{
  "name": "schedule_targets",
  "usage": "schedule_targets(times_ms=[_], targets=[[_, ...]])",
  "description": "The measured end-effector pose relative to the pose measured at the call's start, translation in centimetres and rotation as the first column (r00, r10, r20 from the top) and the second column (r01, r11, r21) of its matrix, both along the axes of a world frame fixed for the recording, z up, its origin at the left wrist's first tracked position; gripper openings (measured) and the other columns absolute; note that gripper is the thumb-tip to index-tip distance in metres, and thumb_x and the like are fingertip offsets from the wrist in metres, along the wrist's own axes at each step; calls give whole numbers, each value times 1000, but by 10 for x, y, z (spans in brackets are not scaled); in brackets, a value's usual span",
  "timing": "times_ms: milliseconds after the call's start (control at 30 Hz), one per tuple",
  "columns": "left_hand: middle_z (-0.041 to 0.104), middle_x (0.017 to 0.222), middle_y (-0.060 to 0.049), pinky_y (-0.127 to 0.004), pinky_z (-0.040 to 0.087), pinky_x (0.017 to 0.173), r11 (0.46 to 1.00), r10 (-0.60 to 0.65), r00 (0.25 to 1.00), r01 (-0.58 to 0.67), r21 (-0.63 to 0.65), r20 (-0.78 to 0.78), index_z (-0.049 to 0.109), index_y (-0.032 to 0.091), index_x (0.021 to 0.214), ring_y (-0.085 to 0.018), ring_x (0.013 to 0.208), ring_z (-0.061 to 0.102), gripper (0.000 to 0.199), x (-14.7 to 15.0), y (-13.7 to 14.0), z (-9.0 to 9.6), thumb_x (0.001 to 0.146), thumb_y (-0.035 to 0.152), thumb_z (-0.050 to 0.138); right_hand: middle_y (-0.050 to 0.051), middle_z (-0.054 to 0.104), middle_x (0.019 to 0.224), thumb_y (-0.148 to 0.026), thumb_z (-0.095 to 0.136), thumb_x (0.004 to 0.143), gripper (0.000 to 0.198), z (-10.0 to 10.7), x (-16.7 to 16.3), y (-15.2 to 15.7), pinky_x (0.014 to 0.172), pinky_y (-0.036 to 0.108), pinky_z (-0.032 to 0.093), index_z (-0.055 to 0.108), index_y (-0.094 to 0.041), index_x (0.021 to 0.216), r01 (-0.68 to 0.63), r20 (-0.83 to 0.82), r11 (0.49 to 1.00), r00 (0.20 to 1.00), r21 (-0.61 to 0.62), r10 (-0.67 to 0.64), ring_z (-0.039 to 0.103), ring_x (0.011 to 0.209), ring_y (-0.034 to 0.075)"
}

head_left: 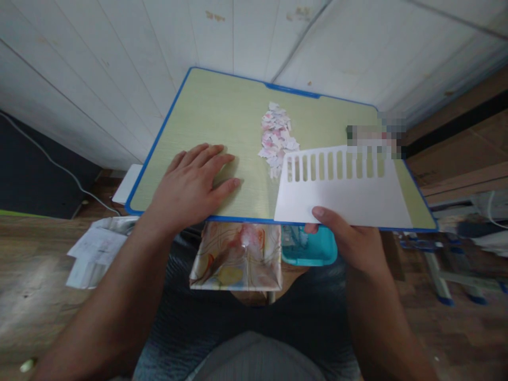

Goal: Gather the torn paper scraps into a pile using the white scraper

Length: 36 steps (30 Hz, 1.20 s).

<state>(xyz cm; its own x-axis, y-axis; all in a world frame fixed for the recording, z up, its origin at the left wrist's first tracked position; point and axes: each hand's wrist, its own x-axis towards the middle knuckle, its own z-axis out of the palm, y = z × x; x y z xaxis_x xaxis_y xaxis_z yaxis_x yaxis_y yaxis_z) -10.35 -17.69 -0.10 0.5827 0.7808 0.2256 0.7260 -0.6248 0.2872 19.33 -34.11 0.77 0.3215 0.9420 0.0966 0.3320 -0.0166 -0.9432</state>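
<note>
My left hand [188, 182] lies flat on the left part of the pale green, blue-edged table [222, 116], its fingers spread. A heap of small torn paper scraps [275, 135], white with pink marks, lies near the middle of the tabletop. To the right is a white sheet [337, 196] with a row of long slots along its far side; its left corner touches or overlaps the near end of the heap. My right hand [353, 235] grips the sheet's near edge, thumb on top and the other fingers mostly hidden below the table edge.
Below the table edge are a patterned open box [238, 259] and a turquoise plastic container [313, 248]. A blurred-out item [373, 137] sits at the table's right end. A white panelled wall [238, 37] stands behind. A bag with papers [97, 246] is at left.
</note>
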Motion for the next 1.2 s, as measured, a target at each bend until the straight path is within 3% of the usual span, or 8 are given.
schedule_targets(times_ms=[100, 167, 267, 367, 533, 667, 1000, 1200], targets=[[59, 181, -6, -58, 36, 146, 1000, 0, 1000, 0, -1, -1, 67, 33, 162, -35, 174, 48, 56, 0, 0, 0, 117, 61, 49, -1, 71, 67, -32, 87, 94, 24, -4, -3, 12, 62, 35, 63, 74, -24, 76, 173, -194, 972, 971, 158, -141, 66, 56, 19], [59, 181, -7, -58, 36, 146, 1000, -3, 1000, 3, 4, -2, 67, 32, 163, -35, 174, 48, 57, -1, 1, -1, 117, 61, 49, -5, 68, 70, -28, 84, 87, 13, -6, -5, 20, 50, 32, 53, 72, -25, 90, 345, -343, 900, 906, 265, -246, 60, 50, 16], [60, 181, -8, -58, 35, 146, 1000, -3, 1000, 3, 7, 2, 67, 30, 163, -36, 174, 48, 58, -1, 1, -2, 118, 61, 47, -7, 68, 76, -27, 83, 83, 23, -7, 0, 25, 50, 32, 52, 69, -26, 102, 496, -374, 816, 847, 297, -378, 62, 51, 16], [61, 180, -9, -60, 36, 145, 1000, -11, 1000, 11, 3, 11, 68, 30, 162, -37, 173, 49, 58, -2, 2, -2, 117, 61, 47, -3, 72, 73, -34, 84, 90, 17, -6, 11, 24, 59, 37, 58, 69, -26, 89, 453, -221, 869, 884, 197, -411, 67, 57, 20], [60, 181, -9, -60, 36, 145, 1000, -4, 1000, 4, 1, 14, 68, 30, 162, -37, 174, 48, 58, -3, 2, -2, 117, 61, 48, 3, 76, 67, -43, 80, 97, 35, -3, 22, 33, 81, 42, 63, 73, -25, 67, 311, 47, 948, 948, 63, -315, 72, 66, 23], [61, 180, -9, -59, 36, 145, 1000, 2, 1000, -2, 16, 10, 69, 29, 162, -37, 173, 48, 59, -3, 2, -3, 117, 61, 49, 2, 78, 70, -45, 76, 100, 38, -4, 22, 45, 93, 44, 60, 75, -25, 67, 228, 100, 973, 968, 23, -230, 72, 69, 22], [61, 180, -9, -60, 37, 145, 1000, -1, 1000, 1, 9, 8, 69, 30, 162, -37, 173, 49, 57, -5, 2, -2, 118, 61, 50, 3, 74, 64, -42, 80, 92, 38, 1, 18, 37, 81, 43, 62, 71, -28, 58, 179, 101, 983, 978, 33, -181, 73, 68, 24], [59, 181, -10, -62, 36, 145, 1000, 1, 1000, -1, -13, -2, 67, 29, 164, -37, 175, 47, 59, -6, 2, -1, 118, 63, 49, -2, 64, 53, -32, 88, 75, 30, 0, 24, 35, 56, 37, 57, 66, -26, 55, 238, -106, 971, 966, -2, -237, 59, 50, 19]])
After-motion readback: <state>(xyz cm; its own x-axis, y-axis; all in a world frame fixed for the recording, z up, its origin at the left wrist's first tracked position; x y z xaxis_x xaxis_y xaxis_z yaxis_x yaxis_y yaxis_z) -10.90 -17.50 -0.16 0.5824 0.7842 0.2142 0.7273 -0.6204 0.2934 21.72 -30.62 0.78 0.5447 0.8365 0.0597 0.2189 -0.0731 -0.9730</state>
